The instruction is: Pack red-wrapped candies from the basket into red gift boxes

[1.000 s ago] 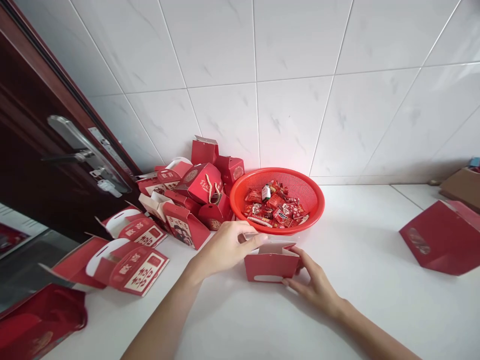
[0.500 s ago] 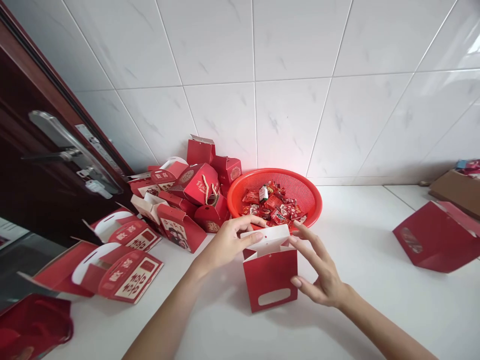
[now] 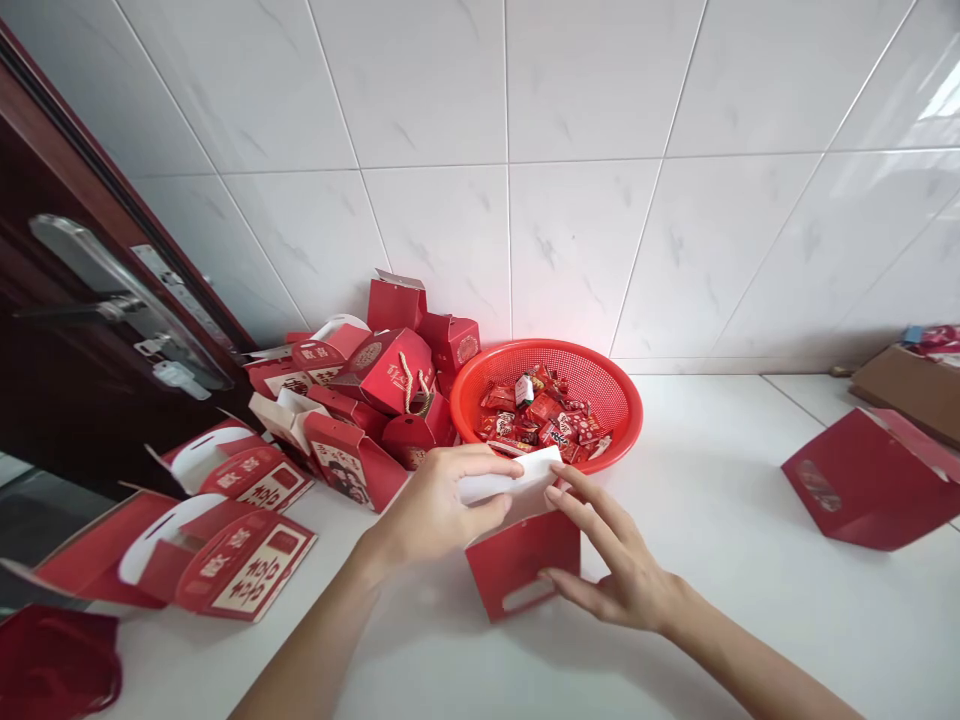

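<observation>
A red paper gift box (image 3: pixel 517 560) stands on the white counter in front of me, its top open and its white-lined flap up. My left hand (image 3: pixel 442 500) holds that flap between thumb and fingers at the left side. At the right side, my right hand (image 3: pixel 615 555) has its fingertips on the flap's edge and its thumb against the front face, gripping the box. What lies inside the box cannot be seen. Just behind it sits a red plastic basket (image 3: pixel 626 425) with wrapped candies (image 3: pixel 547 410) in it.
Several red gift boxes (image 3: pixel 390 365) are piled at the back left, with open double-happiness boxes (image 3: pixel 247 570) nearer me. A larger red box (image 3: pixel 870 480) and a cardboard box (image 3: pixel 900 390) are at the right. A dark door (image 3: pixel 90 350) borders the left; a tiled wall (image 3: pixel 577 240) rises behind.
The gift box has tipped and shifted slightly left, showing more of the flap's white inside. Both hands have moved left with it, the right hand's fingers now closer on the flap.
</observation>
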The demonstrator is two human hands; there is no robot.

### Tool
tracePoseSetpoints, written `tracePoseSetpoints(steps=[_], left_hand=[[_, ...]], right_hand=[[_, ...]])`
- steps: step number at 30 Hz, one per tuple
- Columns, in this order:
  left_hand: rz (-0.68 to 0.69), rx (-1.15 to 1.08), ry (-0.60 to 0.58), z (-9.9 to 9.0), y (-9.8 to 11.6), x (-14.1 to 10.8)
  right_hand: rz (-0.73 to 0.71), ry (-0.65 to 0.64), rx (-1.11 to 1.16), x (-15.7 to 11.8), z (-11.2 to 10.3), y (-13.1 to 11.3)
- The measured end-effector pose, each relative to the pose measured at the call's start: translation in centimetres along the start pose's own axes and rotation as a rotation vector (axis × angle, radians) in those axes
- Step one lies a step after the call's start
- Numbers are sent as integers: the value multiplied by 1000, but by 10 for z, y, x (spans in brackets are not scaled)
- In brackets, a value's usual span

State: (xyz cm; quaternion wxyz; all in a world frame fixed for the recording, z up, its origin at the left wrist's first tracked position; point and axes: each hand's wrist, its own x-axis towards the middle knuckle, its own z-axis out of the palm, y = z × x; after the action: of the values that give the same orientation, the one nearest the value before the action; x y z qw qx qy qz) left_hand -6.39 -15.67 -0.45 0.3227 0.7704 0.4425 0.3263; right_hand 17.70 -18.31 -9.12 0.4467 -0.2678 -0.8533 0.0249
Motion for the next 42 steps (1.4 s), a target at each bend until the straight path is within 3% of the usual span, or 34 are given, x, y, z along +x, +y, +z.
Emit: tracePoseSetpoints(steps=[3,6,9,13,16,19,22,26,29,32,35,37,39,42], left_hand=[[226,75,-30,-8,7,3],[281,94,-87,-10,6,4],[202,74,-134,-12,2,2],[-56,4,-169,-18,0,-2],[-191,-101,-264,-21,-3,-1],[-197,-156,-323,-20,-9,4],[-158,-168,-310,-17,-14,8],[-193,-96,-295,-14,-14,8],[-229,-111,-306,-12,-10,7],[-141,-131,-301,-10,-6,8],[-8,-128,-331,-12,-6,10],[37,-150,-354,-16,-8,9],[49,-206,-350,-21,-10,8],[48,-308,-288,-30,-14,11]], right_hand=[[-43,8,-1,8,1,-4],[-66,-6,-49,14,0,-6],[-53,-40,-105,16,-3,-9],[-26,-31,-102,11,-1,-14],[-9,-31,-79,5,7,-17],[-3,-37,-53,2,15,-20],[3,-41,-6,7,14,-18],[28,67,61,31,-8,6],[192,102,57,58,-26,49],[548,-145,9,83,-33,99],[765,-555,-53,101,-25,135],[819,-811,-71,109,-14,145],[822,-979,-100,113,-4,147],[732,-1038,-173,115,7,145]])
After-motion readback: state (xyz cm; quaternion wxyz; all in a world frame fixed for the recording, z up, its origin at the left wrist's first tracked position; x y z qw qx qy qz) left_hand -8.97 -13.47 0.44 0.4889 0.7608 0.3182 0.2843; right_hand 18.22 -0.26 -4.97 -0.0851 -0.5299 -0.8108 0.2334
